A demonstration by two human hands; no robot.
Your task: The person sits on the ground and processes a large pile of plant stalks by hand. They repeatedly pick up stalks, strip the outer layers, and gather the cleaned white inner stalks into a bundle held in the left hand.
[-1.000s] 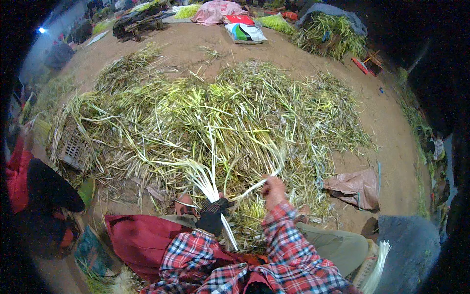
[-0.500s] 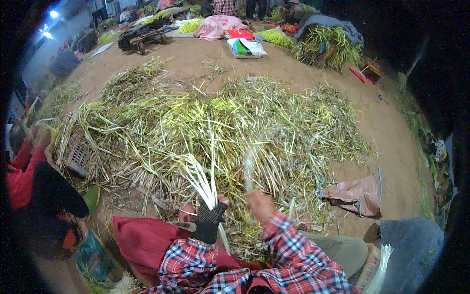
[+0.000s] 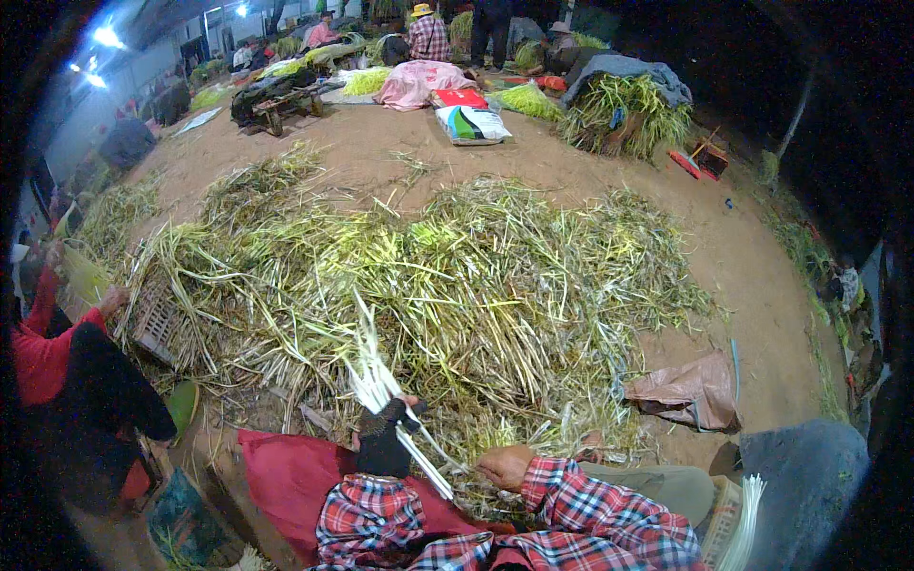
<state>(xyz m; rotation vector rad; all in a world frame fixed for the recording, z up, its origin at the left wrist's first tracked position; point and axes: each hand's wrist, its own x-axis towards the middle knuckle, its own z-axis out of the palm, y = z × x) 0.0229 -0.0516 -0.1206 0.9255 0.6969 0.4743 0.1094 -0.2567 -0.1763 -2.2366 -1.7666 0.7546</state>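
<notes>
Left hand (image 3: pixel 383 442): your gloved fingers wrap white stalks (image 3: pixel 373 379).
Right hand (image 3: pixel 506 466): your fingertips at one stalk (image 3: pixel 442 452), pinch unclear.
Heap (image 3: pixel 428 285): spread before you.

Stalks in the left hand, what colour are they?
White; the stalks show best in the head view.

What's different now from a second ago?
The right hand has moved back toward the body, near the lower ends of the white stalks. The pale strip it held out over the pile no longer shows there; I can't tell if it grips anything now. The neighbour's hand has moved toward the crate. The left hand still holds the stalks, and the pile and brown sack stay put.
</notes>
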